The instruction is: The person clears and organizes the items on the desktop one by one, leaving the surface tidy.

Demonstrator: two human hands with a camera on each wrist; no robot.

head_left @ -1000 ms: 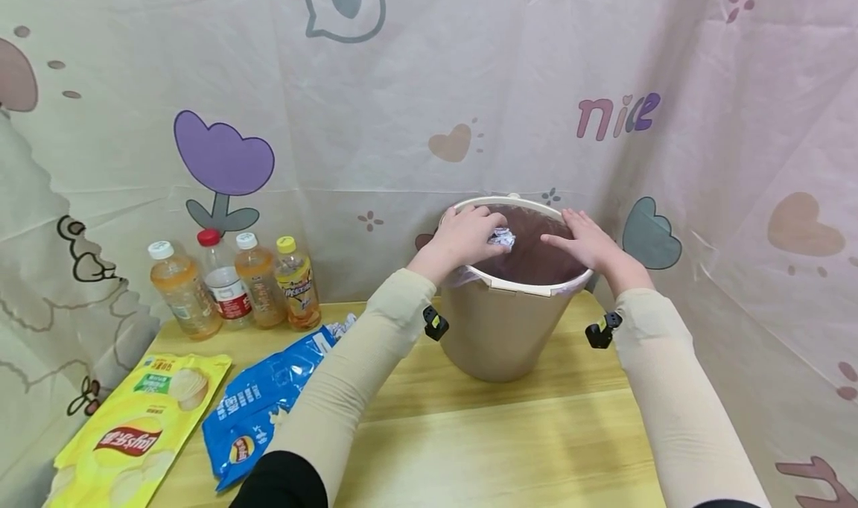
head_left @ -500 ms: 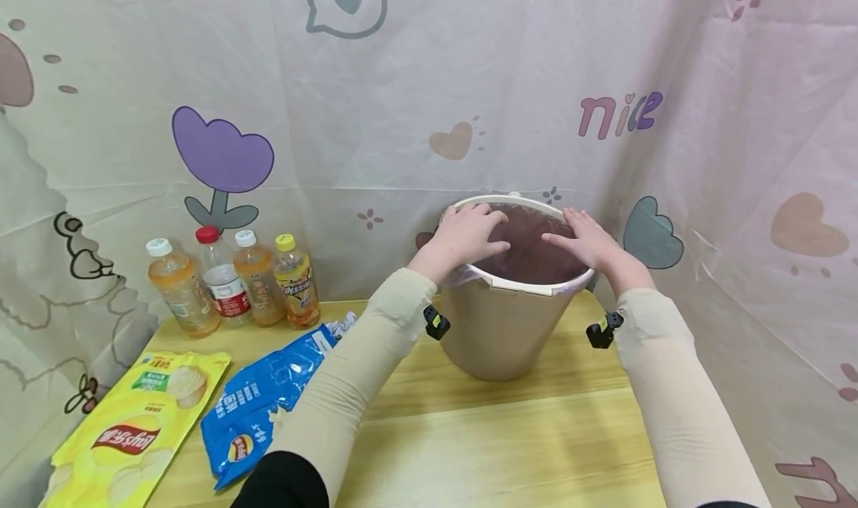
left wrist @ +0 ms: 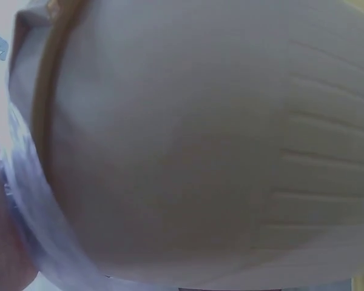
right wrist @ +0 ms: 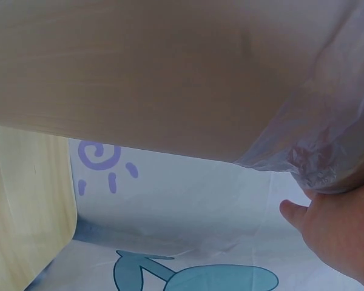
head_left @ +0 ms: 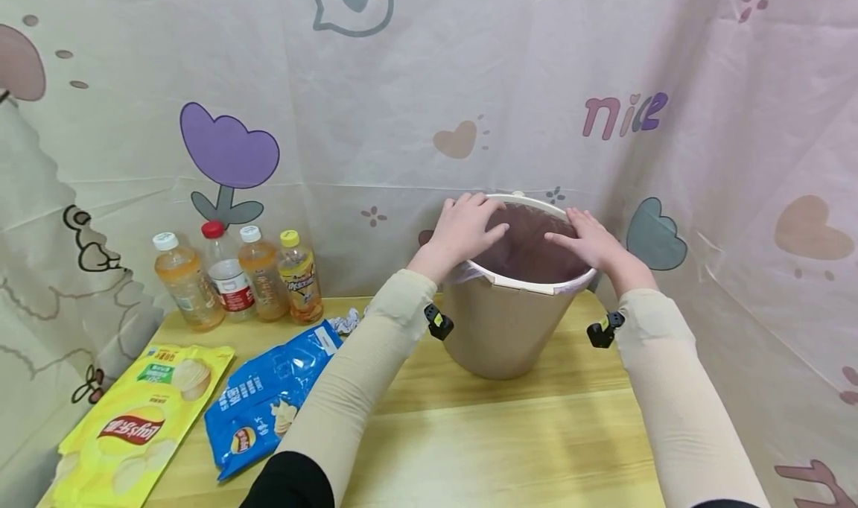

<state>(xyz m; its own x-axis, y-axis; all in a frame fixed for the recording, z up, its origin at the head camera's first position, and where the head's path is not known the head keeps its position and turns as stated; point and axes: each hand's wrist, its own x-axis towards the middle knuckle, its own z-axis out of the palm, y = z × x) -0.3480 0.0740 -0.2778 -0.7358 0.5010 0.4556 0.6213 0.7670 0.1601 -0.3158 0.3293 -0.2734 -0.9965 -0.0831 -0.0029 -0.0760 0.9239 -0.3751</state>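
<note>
A beige trash bin (head_left: 503,337) with a white rim stands upright on the table, lined with a thin translucent purple bag (right wrist: 303,127). My left hand (head_left: 462,232) is at the bin's left rim, thumb and fingers spread over the opening, holding nothing. On the right rim rests my right hand (head_left: 599,251), its thumb stretched inward over the opening. In the right wrist view that hand touches the bagged rim, with one fingertip sticking out beside it. The left wrist view is mostly bin wall. The bottom of the bin is hidden.
Several drink bottles (head_left: 234,281) stand at the table's back left. Before them lie a yellow chip bag (head_left: 144,418) and a blue chip bag (head_left: 275,396), with a crumpled silvery-white piece (head_left: 345,320) near the blue bag's top. A patterned curtain (head_left: 375,106) hangs behind.
The crumpled foil ball in my left hand has been let go and is out of sight. My left fingers have spread and risen slightly. The right hand stays on the rim.
</note>
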